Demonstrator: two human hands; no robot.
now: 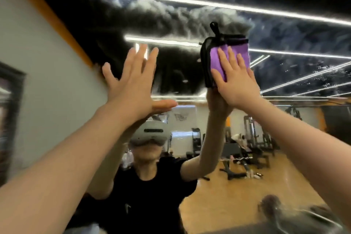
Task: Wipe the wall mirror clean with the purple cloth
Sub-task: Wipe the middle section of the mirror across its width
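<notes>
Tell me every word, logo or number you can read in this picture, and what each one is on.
No text here can be read.
Small pale mark on the black T-shirt reflected in the large wall mirror: too small and blurred to read.
White banner with a dark emblem, reflected on the gym's far wall: too blurred to read.
Purple cloth with black trim: no lettering visible.

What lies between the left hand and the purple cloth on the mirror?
Only bare mirror glass, smeared with whitish streaks, in the head view. The flat left hand rests apart from the black-edged purple cloth that the right hand presses.
</notes>
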